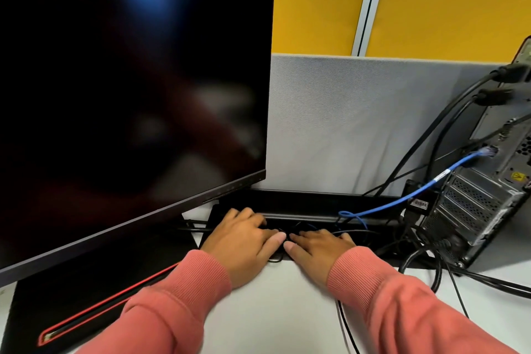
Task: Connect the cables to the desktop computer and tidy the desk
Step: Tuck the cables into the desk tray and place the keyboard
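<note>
The desktop computer (485, 195) stands at the right with its rear panel facing me. A blue cable (402, 200) and several black cables (448, 121) are plugged into it and run down into a black cable tray (301, 201) at the desk's back edge. My left hand (244, 236) and my right hand (319, 247) lie side by side, palms down, over the tray's opening, pressing on a bundle of thin black cables (301, 228). The fingertips are hidden inside the tray, so I cannot see whether they pinch a cable.
A large dark monitor (129, 80) fills the left, its black stand base with a red stripe (86, 310) on the white desk (287, 310). More black cables (448, 276) trail across the desk at right. A grey partition (344, 123) and yellow wall stand behind.
</note>
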Motion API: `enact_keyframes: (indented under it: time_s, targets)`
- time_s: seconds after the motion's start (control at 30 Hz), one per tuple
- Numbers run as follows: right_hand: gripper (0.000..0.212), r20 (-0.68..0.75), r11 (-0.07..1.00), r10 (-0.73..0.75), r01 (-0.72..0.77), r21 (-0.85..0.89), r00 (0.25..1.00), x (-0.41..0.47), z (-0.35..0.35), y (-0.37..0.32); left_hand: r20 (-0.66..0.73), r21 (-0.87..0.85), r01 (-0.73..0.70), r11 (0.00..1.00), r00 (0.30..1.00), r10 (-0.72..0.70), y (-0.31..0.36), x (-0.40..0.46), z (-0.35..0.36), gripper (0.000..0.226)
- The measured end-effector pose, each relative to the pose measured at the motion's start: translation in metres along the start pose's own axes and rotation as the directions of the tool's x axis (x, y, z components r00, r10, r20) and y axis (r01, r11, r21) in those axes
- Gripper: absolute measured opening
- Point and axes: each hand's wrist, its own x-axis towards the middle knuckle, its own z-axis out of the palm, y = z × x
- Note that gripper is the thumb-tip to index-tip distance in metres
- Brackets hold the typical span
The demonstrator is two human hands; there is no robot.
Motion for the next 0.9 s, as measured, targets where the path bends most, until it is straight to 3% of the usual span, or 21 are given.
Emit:
enact_keyframes:
  time_s: [0.07, 0.27, 0.4, 0.53, 0.7, 0.8, 0.9]
  targets:
    - [0.064, -0.001, 1.000, 0.016, -0.016, -0.002, 1.000, 0.007, 0.000, -0.001, 0.018, -0.032, -0.004, 0.999, 1.000, 0.005, 0.000, -0.003, -0.002, 0.073]
    - [0.055, -0.001, 0.996, 0.070, -0.070, 0.054, 0.998, 0.017, -0.002, -0.004, -0.054, -0.129, -0.081, 0.988, 0.996, 0.074, -0.012, -0.013, -0.006, 0.060]
    - [0.037, -0.210, 0.981, 0.130, -0.094, 0.172, 0.969, 0.012, 0.002, 0.001, -0.114, -0.067, -0.105, 0.992, 0.989, 0.097, -0.017, -0.009, -0.003, 0.046]
    - [0.011, -0.470, 0.927, 0.185, 0.005, 0.375, 0.863, 0.011, 0.010, 0.012, -0.106, -0.136, -0.030, 0.990, 0.994, 0.016, -0.019, 0.002, -0.001, 0.029]
    - [0.024, -0.561, 0.955, 0.128, 0.050, 0.291, 0.818, 0.006, 0.016, 0.011, -0.077, -0.064, 0.033, 0.997, 0.996, -0.038, -0.012, 0.012, -0.002, 0.025]
    - [0.034, -0.608, 0.966, 0.124, 0.045, 0.256, 0.784, 0.004, 0.016, 0.006, -0.132, -0.062, 0.067, 0.996, 0.988, -0.075, -0.007, 0.013, -0.003, 0.017]
    - [0.033, -0.626, 0.964, 0.119, 0.060, 0.257, 0.770, 0.002, 0.015, 0.005, -0.167, -0.162, 0.118, 0.980, 0.975, -0.145, -0.005, 0.011, -0.005, 0.040]
